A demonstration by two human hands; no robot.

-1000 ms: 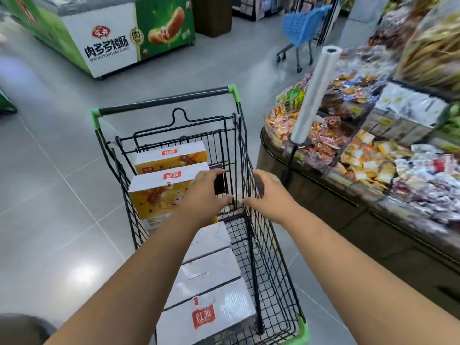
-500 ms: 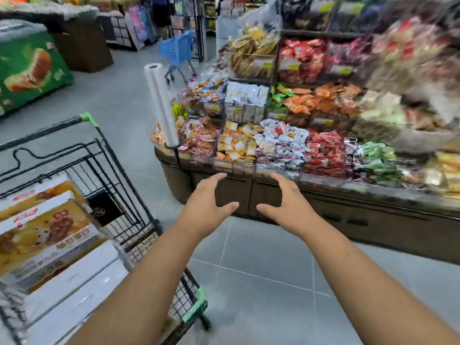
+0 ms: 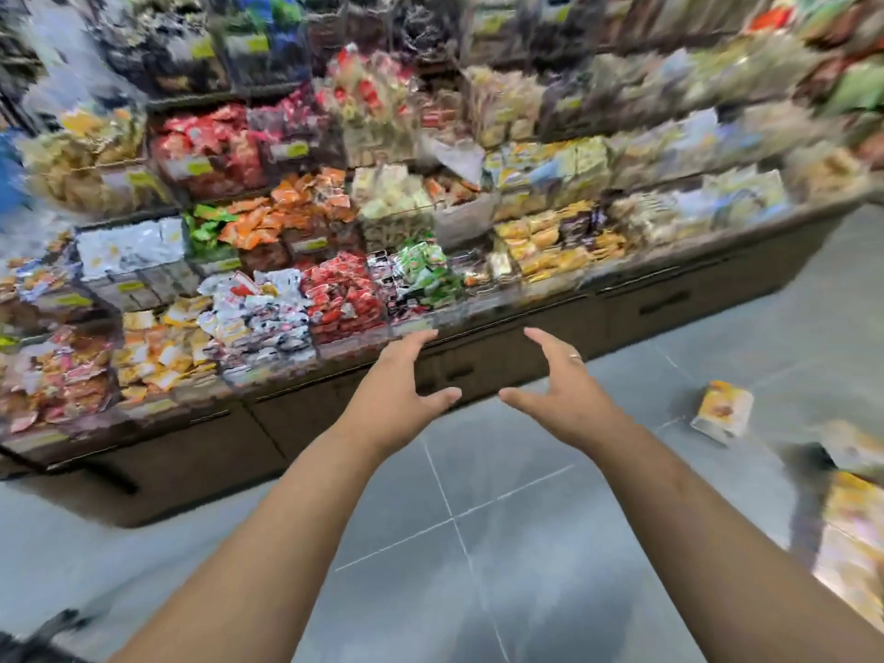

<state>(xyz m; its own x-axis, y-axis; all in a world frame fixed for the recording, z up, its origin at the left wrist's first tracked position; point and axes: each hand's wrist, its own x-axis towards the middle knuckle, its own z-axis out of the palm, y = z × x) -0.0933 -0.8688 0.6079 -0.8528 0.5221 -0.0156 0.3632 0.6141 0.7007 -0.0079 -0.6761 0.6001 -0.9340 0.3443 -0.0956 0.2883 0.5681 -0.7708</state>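
Note:
My left hand and my right hand are stretched out in front of me over the grey tiled floor, palms facing each other, fingers spread and relaxed, with nothing in them. A ring shows on my right hand. Just beyond the fingertips runs a dark wooden snack stand with tiers of wrapped snacks. A yellow and white box lies tipped on the floor to the right of my right hand.
More yellow boxes sit blurred at the right edge. Bins of red packets, white packets and green packets fill the stand's front row. Grey floor tiles stretch below my arms.
The view has swung right, away from the shopping cart, which has left the frame. Both hands came off the cart and stay held out, holding nothing. Boxes on the floor have come into view.

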